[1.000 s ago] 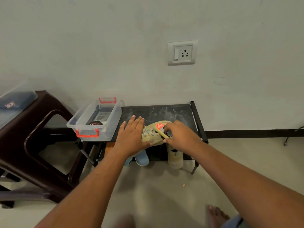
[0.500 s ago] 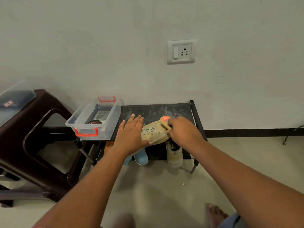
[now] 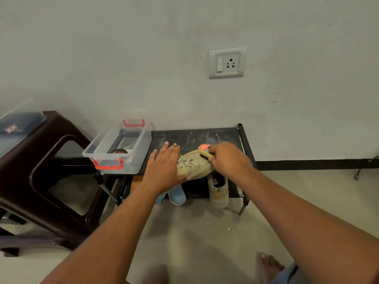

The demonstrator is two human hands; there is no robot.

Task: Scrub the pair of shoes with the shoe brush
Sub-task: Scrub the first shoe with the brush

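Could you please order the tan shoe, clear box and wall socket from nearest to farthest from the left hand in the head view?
1. tan shoe: under the left hand.
2. clear box: to its left.
3. wall socket: high on the wall.

Pale wall [image 3: 123, 58] with socket [image 3: 227, 62], tiled floor [image 3: 205, 232], brown stool [image 3: 41, 171].

Left hand [image 3: 164, 169] flat on tan shoe [image 3: 194, 166], right hand [image 3: 229, 158] gripping yellow brush [image 3: 205, 152]

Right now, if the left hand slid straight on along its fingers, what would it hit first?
Probably only the wall: the left hand points across the rack top, right of the clear box.
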